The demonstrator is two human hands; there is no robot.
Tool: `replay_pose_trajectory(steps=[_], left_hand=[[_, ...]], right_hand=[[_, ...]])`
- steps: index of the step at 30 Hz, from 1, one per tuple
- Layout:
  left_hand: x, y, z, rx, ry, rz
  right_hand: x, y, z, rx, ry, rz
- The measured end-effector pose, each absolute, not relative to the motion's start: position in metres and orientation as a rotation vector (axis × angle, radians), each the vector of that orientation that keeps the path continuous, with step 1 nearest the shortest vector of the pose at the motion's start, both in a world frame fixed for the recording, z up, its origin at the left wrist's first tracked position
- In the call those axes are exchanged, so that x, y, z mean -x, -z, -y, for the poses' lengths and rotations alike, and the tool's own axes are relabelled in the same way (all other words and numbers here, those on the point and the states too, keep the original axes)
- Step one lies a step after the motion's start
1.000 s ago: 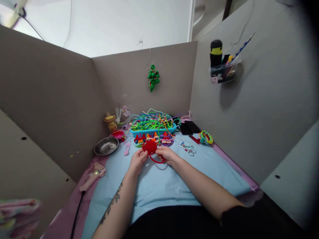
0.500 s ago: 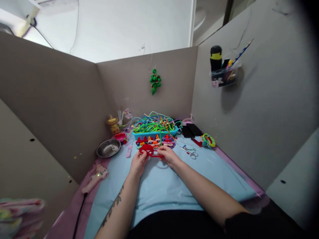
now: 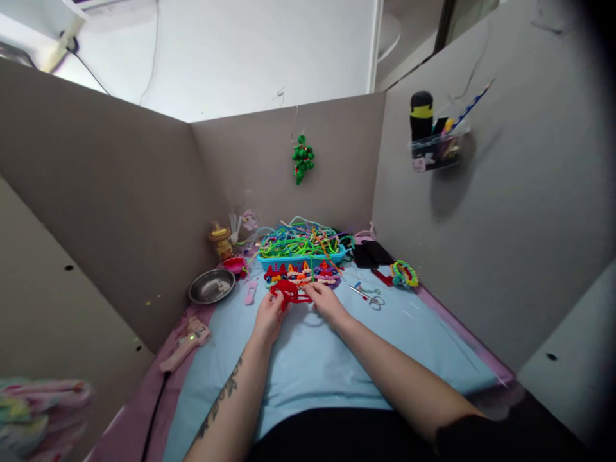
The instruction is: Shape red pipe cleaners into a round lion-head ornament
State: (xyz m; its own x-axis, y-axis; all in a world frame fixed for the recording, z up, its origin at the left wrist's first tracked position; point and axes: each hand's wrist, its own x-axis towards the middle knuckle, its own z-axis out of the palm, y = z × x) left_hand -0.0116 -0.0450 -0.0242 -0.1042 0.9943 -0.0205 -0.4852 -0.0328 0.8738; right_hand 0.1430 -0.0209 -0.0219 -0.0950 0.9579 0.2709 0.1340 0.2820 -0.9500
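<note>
My left hand [image 3: 267, 316] and my right hand [image 3: 327, 300] both pinch a red pipe-cleaner piece [image 3: 287, 292], a fuzzy red shape with a loop trailing to the right. It hovers low over the light blue mat [image 3: 308, 359], just in front of a row of small finished colourful pipe-cleaner pieces [image 3: 308, 274]. Behind those stands a blue basket [image 3: 301, 256] heaped with green, blue and orange pipe cleaners.
A metal bowl [image 3: 211, 286] and a pink glue gun [image 3: 185, 344] with its cord lie at the left. Small scissors [image 3: 368, 295], a black phone [image 3: 370, 254] and a coiled bracelet [image 3: 404, 273] lie at the right. Grey partition walls [image 3: 120, 212] enclose the desk; a green ornament [image 3: 303, 158] hangs behind.
The red piece has tilted from upright and round to lying flatter between my fingers, and both hands have shifted slightly away from me toward the basket.
</note>
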Motion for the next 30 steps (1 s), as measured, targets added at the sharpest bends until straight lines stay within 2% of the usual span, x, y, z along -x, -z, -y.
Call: replay_pose_trajectory(steps=[3, 6, 12, 17, 26, 30], left_hand=[[0.01, 0.025, 0.044, -0.822, -1.567, -0.932], [0.01, 0.028, 0.044, -0.882, -1.582, -0.94], [0.008, 0.028, 0.047, -0.926, -1.53, -0.908], [0.006, 0.026, 0.048, -0.903, -1.522, -0.874], [0.022, 0.037, 0.033, -0.652, -1.632, -0.922], [0.027, 0.037, 0.033, -0.568, -1.651, -0.891]], right_hand=[[-0.144, 0.017, 0.032, 0.888, -0.378, 1.697], [-0.138, 0.014, 0.047, 0.767, -0.177, 1.988], [-0.125, 0.019, 0.054, 0.823, -0.128, 2.175], [-0.129, 0.021, 0.05, 0.819, -0.226, 2.111], [-0.122, 0.016, 0.083, 0.354, -0.423, 2.48], [-0.122, 0.017, 0.086, 0.315, -0.531, 2.339]])
